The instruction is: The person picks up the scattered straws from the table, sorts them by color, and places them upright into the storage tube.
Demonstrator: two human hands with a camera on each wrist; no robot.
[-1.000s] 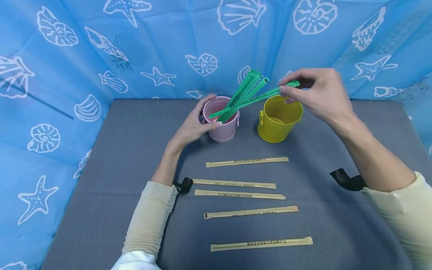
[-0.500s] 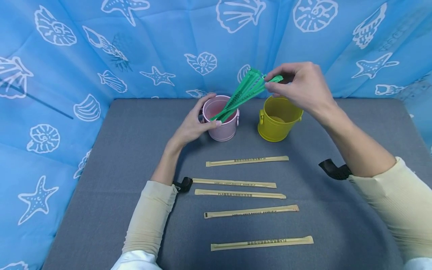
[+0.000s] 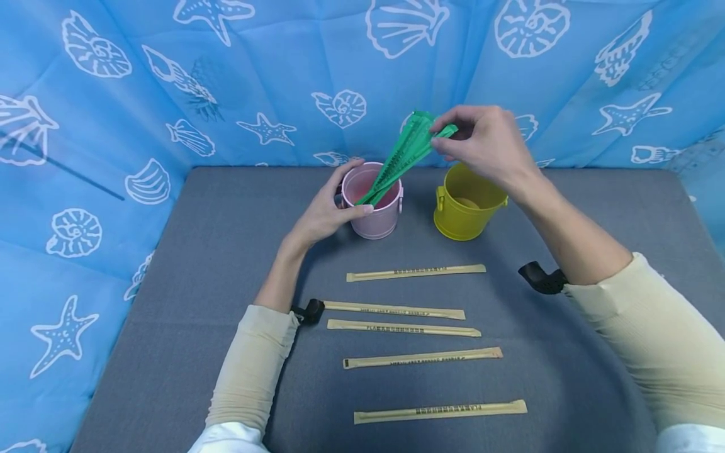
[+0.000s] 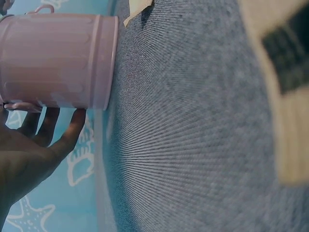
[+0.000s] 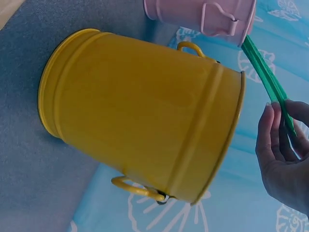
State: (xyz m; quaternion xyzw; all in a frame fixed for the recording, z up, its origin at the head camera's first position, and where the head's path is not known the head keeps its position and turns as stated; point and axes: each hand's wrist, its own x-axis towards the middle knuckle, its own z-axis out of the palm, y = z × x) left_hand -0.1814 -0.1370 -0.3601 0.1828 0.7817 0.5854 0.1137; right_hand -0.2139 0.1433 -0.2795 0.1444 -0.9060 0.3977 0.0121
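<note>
My left hand (image 3: 323,214) holds the small pink bucket (image 3: 376,225) by its left side, thumb at the front of the rim; the left wrist view shows the fingers along the bucket's wall (image 4: 53,63). Several green wrapped straws (image 3: 403,151) lean out of this bucket toward the upper right. With thumb and fingertips my right hand (image 3: 489,148) pinches the upper end of a green wrapped straw (image 3: 447,131), whose lower end slants into the pink bucket beside the others. Below that hand stands a yellow bucket (image 3: 461,217), upright; its wall (image 5: 135,111) fills much of the right wrist view.
Several beige wrapped straws, among them an upper straw (image 3: 416,272) and a front straw (image 3: 440,412), lie roughly parallel across the grey tabletop (image 3: 187,302). A blue curtain (image 3: 272,69) with white shell prints hangs behind and to the sides.
My right hand has moved left with the green straw, from above the yellow bucket toward the pink one, so the straw now stands steeper among the others. The left hand stays put.
</note>
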